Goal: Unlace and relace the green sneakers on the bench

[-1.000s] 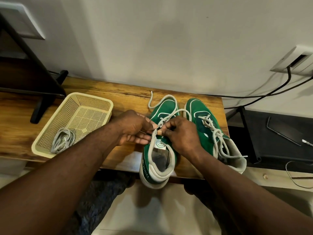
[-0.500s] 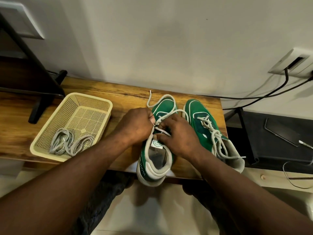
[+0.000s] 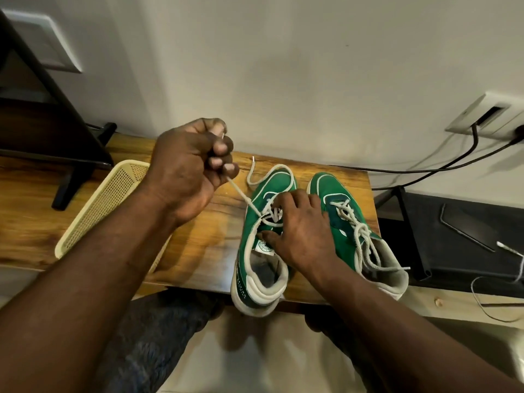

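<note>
Your long wooden bench [image 3: 204,236], glossy with a bold brown grain, carries everything. Toward its left end sits a cream plastic basket [image 3: 107,199] with finely perforated walls. At its right end stand two green suede sneakers with white piping. The laced sneaker [image 3: 337,191] sits by the right edge, its cord laces threaded and trailing loose. The open sneaker [image 3: 280,182] sits beside it toward the bench's middle, its padded white heel overhanging the front edge. Your left hand [image 3: 190,168], raised above the bench's rear, pinches a flat white lace [image 3: 241,194] in curled fingers, taut from an eyelet. Your right hand [image 3: 300,231] lies spread on the open sneaker's lacing, pressing down. The round green-and-white tongue label [image 3: 263,246] and the white heel lettering [image 3: 241,282] are too small to read.
</note>
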A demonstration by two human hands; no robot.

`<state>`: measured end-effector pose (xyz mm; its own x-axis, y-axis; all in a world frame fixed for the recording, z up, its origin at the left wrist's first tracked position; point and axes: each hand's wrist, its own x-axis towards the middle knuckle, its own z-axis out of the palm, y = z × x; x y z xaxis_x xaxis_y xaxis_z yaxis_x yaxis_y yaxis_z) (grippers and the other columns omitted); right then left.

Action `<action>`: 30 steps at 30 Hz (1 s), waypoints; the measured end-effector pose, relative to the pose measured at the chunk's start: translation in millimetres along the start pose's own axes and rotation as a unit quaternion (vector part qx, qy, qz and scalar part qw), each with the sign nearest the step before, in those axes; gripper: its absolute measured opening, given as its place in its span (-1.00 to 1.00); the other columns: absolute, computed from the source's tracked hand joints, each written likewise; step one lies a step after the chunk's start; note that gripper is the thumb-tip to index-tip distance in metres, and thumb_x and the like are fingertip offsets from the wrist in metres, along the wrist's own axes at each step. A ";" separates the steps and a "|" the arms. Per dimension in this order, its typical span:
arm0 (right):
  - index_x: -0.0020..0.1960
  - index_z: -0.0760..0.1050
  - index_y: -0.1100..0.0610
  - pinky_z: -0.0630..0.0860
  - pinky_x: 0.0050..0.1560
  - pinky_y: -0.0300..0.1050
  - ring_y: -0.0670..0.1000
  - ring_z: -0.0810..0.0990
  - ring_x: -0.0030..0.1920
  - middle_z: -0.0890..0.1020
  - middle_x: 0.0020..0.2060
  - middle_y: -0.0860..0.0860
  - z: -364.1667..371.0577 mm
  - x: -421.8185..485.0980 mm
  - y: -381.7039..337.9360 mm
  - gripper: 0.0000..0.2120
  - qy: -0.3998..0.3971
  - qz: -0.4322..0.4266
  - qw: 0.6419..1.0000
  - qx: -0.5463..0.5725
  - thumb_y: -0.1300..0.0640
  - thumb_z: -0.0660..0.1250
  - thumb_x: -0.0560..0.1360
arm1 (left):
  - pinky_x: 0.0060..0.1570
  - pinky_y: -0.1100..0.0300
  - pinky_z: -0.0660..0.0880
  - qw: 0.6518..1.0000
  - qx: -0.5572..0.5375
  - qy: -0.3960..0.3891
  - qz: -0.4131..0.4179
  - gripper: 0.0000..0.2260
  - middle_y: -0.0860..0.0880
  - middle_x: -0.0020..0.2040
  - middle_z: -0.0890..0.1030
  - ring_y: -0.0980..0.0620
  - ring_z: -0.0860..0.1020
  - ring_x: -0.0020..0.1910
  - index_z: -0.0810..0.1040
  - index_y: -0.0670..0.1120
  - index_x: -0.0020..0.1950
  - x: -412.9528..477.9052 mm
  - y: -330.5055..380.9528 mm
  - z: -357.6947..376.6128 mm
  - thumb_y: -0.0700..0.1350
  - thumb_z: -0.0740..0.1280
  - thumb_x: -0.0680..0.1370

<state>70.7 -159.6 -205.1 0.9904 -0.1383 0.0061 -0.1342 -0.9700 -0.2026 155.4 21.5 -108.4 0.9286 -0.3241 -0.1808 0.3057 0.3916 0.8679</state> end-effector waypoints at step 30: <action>0.61 0.02 -0.07 0.57 0.27 0.18 0.18 0.50 0.38 0.37 0.47 0.07 5.5 6.7 4.2 0.07 -0.039 0.072 0.994 0.073 -0.33 0.58 0.34 | -0.48 0.26 0.11 0.961 -0.187 -0.198 -0.036 -0.67 0.10 -0.49 0.17 0.17 0.10 -0.53 0.29 0.02 -0.31 -14.7 37.1 -4.0 0.00 0.19 0.65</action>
<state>77.0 -163.5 -211.3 0.9618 -0.2518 -0.1077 -0.2736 -0.9012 -0.3361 154.0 44.3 -75.4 0.7715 -0.6359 0.0206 0.4896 0.6141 0.6190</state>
